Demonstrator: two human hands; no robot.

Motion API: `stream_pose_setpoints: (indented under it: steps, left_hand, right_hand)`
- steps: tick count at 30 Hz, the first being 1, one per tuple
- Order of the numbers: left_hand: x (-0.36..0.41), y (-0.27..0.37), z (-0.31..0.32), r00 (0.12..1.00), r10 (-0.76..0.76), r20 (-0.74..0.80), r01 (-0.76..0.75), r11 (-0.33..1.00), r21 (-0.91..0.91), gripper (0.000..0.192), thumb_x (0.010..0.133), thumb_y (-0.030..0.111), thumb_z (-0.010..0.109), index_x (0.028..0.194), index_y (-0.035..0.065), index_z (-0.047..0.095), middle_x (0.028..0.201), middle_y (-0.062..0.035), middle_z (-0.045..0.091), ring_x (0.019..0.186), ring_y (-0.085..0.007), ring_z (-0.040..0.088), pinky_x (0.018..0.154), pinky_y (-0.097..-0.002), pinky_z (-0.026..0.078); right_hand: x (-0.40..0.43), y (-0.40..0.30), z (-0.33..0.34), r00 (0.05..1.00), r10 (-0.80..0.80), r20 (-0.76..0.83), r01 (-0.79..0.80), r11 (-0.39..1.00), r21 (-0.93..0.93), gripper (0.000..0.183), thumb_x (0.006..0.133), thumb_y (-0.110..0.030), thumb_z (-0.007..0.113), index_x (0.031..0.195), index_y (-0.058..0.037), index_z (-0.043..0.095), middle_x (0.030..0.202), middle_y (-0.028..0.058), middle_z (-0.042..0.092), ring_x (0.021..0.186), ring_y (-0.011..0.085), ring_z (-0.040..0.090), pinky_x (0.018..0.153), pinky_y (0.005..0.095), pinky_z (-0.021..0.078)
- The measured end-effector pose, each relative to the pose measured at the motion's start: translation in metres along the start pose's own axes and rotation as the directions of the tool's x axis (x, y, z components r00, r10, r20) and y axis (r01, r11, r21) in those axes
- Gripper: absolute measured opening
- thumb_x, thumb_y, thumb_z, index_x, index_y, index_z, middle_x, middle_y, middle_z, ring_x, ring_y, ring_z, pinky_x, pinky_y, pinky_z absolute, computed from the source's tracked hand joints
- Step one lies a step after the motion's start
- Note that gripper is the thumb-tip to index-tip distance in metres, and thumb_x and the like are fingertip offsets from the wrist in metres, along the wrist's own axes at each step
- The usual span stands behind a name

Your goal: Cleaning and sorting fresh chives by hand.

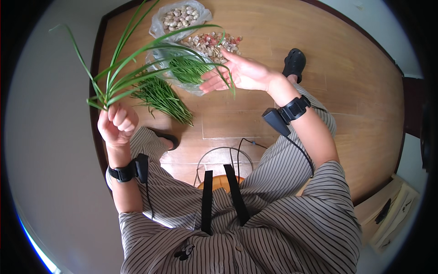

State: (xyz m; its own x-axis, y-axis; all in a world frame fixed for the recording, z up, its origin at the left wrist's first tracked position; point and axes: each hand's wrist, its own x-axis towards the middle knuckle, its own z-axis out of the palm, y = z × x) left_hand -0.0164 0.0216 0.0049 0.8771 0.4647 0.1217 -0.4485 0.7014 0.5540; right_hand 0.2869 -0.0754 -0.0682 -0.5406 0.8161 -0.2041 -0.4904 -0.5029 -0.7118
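My left hand (118, 124) is closed around the base of a small bunch of garlic chives (118, 77), whose long green leaves fan upward and arch over to the right. My right hand (237, 72) has its fingers apart and holds nothing; drooping leaf tips pass across its fingers. Between the hands, a pile of chives (166, 101) lies on the wooden floor. Beyond that pile, more chives (188, 70) rest in a clear plastic bag (196, 89), partly hidden by the raised leaves and my right fingertips.
A plastic bag (155, 25) of garlic bulbs (180, 17) stands at the far side. Garlic skins (208, 42) are scattered before it. A cable (202, 156) loops on the floor (236, 120) between my legs, near an orange stool (219, 181). A wall (51, 120) rises at left.
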Motion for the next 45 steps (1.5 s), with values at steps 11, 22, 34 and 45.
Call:
stream_pose_setpoints:
  steps: [11, 22, 34, 45]
  left_hand:
    - [0.0, 0.007, -0.005, 0.988, -0.03, -0.151, 0.026, 0.999, -0.029, 0.022, 0.091, 0.018, 0.035, 0.072, 0.0078, 0.037, 0.055, 0.0035, 0.023, 0.041, -0.0053, 0.015, 0.035, -0.0203, 0.013]
    - [0.003, 0.011, -0.007, 0.923, 0.08, -0.375, -0.052, 0.995, 0.084, 0.019, 0.094, 0.018, 0.03, 0.08, 0.0083, 0.038, 0.059, 0.004, 0.022, 0.045, -0.0061, 0.015, 0.038, -0.0201, 0.016]
    - [0.03, -0.033, 0.009, 0.838, 0.057, -0.542, 0.224, 0.871, 0.437, 0.026, 0.091, 0.031, 0.04, 0.077, 0.0082, 0.043, 0.056, 0.0068, 0.022, 0.045, -0.0036, 0.018, 0.039, -0.0193, 0.015]
    - [0.043, -0.061, 0.015, 0.822, -0.103, -0.56, 0.398, 0.808, 0.435, 0.023, 0.083, 0.027, 0.059, 0.077, 0.0047, 0.057, 0.05, 0.0087, 0.032, 0.042, -0.0018, 0.023, 0.04, -0.0195, 0.016]
  right_hand:
    - [-0.001, 0.004, 0.012, 0.996, 0.026, 0.085, -0.043, 0.977, 0.208, 0.077, 0.088, -0.056, 0.022, 0.122, 0.0131, 0.032, 0.115, 0.0255, 0.048, 0.111, 0.0287, 0.046, 0.098, 0.0348, 0.0333]
    - [-0.005, 0.005, 0.017, 0.998, -0.044, 0.039, 0.044, 0.999, 0.009, 0.032, 0.092, -0.012, 0.036, 0.113, 0.0101, 0.045, 0.109, 0.0216, 0.053, 0.104, 0.0284, 0.053, 0.09, 0.035, 0.0435]
    - [0.005, 0.01, 0.036, 0.989, -0.146, -0.003, 0.146, 0.984, 0.104, 0.032, 0.093, -0.019, 0.033, 0.107, 0.0038, 0.051, 0.111, 0.0188, 0.054, 0.106, 0.0264, 0.052, 0.092, 0.035, 0.0412]
    - [0.021, 0.004, 0.053, 0.958, -0.235, -0.165, 0.215, 0.968, -0.129, 0.024, 0.09, -0.02, 0.044, 0.1, -0.0022, 0.057, 0.096, 0.0015, 0.057, 0.073, 0.0059, 0.043, 0.067, 0.0215, 0.036]
